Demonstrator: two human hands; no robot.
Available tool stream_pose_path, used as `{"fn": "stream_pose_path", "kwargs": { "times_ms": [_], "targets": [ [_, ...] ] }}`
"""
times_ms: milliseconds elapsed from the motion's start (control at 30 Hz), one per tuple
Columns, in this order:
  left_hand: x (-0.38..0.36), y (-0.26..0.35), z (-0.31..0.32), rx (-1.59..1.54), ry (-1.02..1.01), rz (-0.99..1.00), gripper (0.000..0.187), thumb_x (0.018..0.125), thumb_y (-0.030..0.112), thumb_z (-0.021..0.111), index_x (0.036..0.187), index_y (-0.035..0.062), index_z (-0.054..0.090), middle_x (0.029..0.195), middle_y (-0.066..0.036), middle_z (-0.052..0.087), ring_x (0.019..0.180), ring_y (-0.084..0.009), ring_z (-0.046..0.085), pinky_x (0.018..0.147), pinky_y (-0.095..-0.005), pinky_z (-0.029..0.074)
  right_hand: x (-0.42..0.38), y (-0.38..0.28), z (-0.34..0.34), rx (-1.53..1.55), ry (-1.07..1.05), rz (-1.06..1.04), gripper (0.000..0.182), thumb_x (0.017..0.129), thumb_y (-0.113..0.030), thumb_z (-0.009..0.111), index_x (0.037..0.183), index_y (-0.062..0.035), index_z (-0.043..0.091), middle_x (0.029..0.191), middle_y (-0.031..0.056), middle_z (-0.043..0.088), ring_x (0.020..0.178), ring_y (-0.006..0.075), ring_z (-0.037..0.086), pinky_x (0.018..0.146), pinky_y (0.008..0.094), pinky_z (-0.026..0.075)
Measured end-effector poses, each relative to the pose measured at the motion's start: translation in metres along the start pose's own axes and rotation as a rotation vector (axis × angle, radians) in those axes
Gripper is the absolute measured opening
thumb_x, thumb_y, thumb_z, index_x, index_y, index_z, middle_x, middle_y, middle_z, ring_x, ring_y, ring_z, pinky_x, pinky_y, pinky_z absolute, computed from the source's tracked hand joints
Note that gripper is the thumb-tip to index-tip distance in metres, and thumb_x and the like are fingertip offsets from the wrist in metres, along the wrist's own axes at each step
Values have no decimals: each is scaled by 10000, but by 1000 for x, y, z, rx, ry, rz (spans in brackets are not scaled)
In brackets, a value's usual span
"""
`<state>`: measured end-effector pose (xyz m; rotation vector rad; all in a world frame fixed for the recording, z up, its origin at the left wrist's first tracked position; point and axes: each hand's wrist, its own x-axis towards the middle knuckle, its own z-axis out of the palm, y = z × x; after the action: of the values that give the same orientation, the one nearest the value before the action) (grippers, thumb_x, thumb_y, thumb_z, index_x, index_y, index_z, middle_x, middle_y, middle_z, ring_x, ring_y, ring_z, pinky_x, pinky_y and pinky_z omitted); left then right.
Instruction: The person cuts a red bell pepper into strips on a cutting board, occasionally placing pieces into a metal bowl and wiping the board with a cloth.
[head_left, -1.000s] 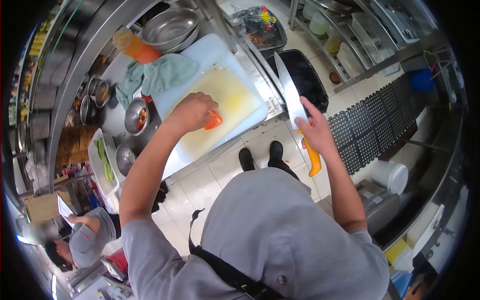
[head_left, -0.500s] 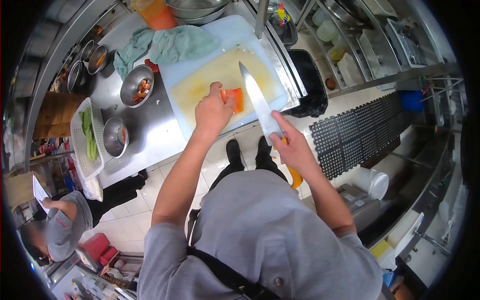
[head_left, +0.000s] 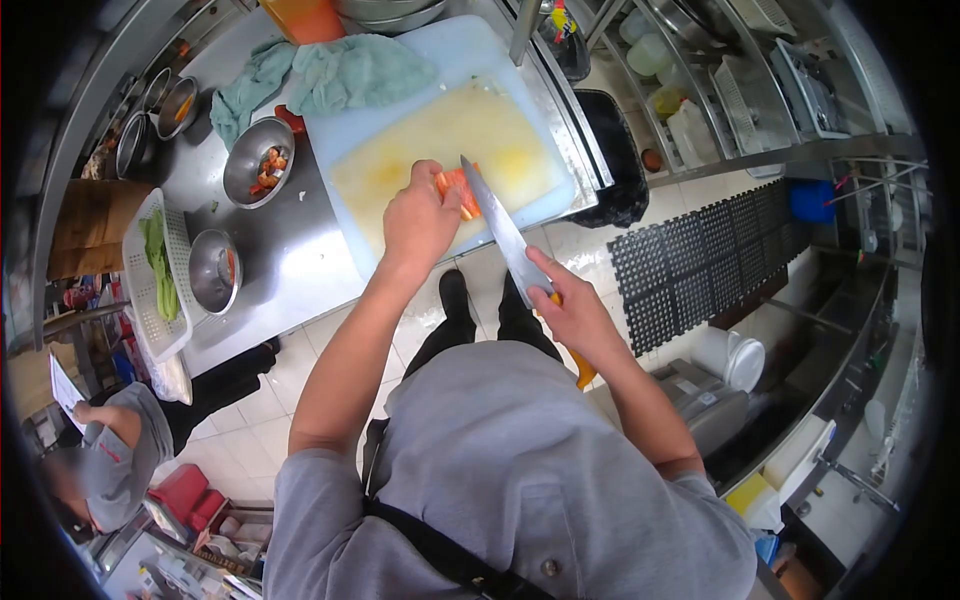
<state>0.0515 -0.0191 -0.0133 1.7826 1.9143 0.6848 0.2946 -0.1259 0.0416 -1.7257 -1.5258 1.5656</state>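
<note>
An orange-red piece of red pepper [head_left: 466, 207] lies near the front edge of the white cutting board [head_left: 462, 52], whose middle is stained yellow. My left hand [head_left: 418, 222] is closed on its left side, fingertips bent against it. In my right hand [head_left: 577, 318] is a large kitchen knife [head_left: 503, 228] with a yellow handle, the fingers wrapped round the handle and the index finger along the blade. The front part of the blade rests at the pepper's right side, where cut lines show. Whether the edge touches the board is hidden.
Left of the board stand a metal bowl [head_left: 233, 180] with red pieces, a second bowl [head_left: 203, 285], and a white basket [head_left: 178, 338] with green vegetables. A green cloth [head_left: 350, 80] lies at the back. A person [head_left: 130, 440] with papers is at the lower left. A black bin [head_left: 610, 135] stands right.
The knife has moved left, from beside the pepper onto its right side. My right hand followed it. My left hand still holds the pepper. The whole view has shifted slightly.
</note>
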Motion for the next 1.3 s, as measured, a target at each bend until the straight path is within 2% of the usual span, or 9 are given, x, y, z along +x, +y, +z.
{"fn": "stream_pose_path", "kwargs": {
  "times_ms": [133, 200, 233, 300, 400, 533, 600, 1033, 1300],
  "targets": [
    [-1, 13, -21, 85, -172, -62, 343, 992, 250, 708, 1258, 45, 637, 1019, -225, 776, 1008, -418, 754, 880, -532, 578, 6, 10, 6, -62, 103, -215, 574, 1070, -150, 656, 1629, -122, 529, 898, 60, 706, 667, 75, 546, 642, 268, 507],
    [-1, -11, -25, 310, -74, 527, 320, 1007, 249, 697, 1265, 62, 666, 1311, -199, 708, 1261, -392, 649, 1035, -525, 524, 1, -8, -2, -92, -52, 171, 559, 1069, -141, 658, 1613, -94, 539, 1168, 134, 769, 750, 86, 567, 716, 274, 518],
    [-2, -17, -26, 311, -81, 523, 320, 1007, 249, 697, 1265, 62, 666, 1311, -199, 708, 1261, -392, 649, 1035, -525, 524, 1, -5, -1, -89, -56, 176, 559, 1069, -141, 658, 1613, -94, 539, 1168, 134, 769, 750, 86, 567, 716, 274, 518],
    [-6, -26, -31, 489, -117, 768, 383, 1016, 285, 698, 1352, 101, 681, 1520, -130, 587, 1451, -397, 486, 1190, -559, 415, 1, 1, 1, -69, -9, 66, 564, 1067, -135, 659, 1614, -82, 530, 1399, 184, 720, 781, 97, 575, 743, 282, 527],
    [-20, -33, -41, 454, -187, 730, 530, 1039, 392, 684, 1515, 169, 616, 1600, -92, 551, 1523, -401, 436, 1255, -591, 354, 0, -1, -3, -12, -58, 102, 569, 1066, -138, 663, 1614, -71, 524, 1458, 198, 694, 794, 102, 581, 767, 284, 534],
    [-25, -34, -51, 505, -323, 653, 635, 1061, 510, 627, 1625, 239, 517, 1706, -48, 448, 1596, -390, 343, 1301, -604, 282, 0, 10, 5, -17, -7, 36, 569, 1066, -142, 664, 1611, -61, 523, 1417, 188, 715, 815, 108, 589, 786, 282, 538],
    [-23, -33, -54, 538, -383, 628, 689, 1073, 584, 564, 1676, 276, 438, 1762, -37, 364, 1623, -382, 291, 1318, -606, 242, 0, 12, 8, -6, 42, -17, 555, 1069, -230, 643, 1601, -117, 534, 1014, 291, 751, 620, 271, 625, 694, 386, 535],
    [-22, -41, -54, 476, -473, 614, 715, 1039, 595, 606, 1658, 262, 473, 1751, -50, 376, 1630, -402, 270, 1326, -631, 198, -4, 1, 13, 21, 20, 132, 545, 1072, -187, 661, 1599, -126, 538, 1182, 238, 765, 702, 262, 689, 735, 360, 566],
    [-20, -41, -56, 432, -431, 617, 688, 1018, 583, 645, 1620, 269, 532, 1729, -52, 415, 1615, -409, 305, 1318, -637, 225, 6, -6, 12, 116, 0, 221, 549, 1057, -147, 697, 1587, -102, 560, 1234, 178, 778, 727, 109, 567, 731, 293, 543]
  ]
}}
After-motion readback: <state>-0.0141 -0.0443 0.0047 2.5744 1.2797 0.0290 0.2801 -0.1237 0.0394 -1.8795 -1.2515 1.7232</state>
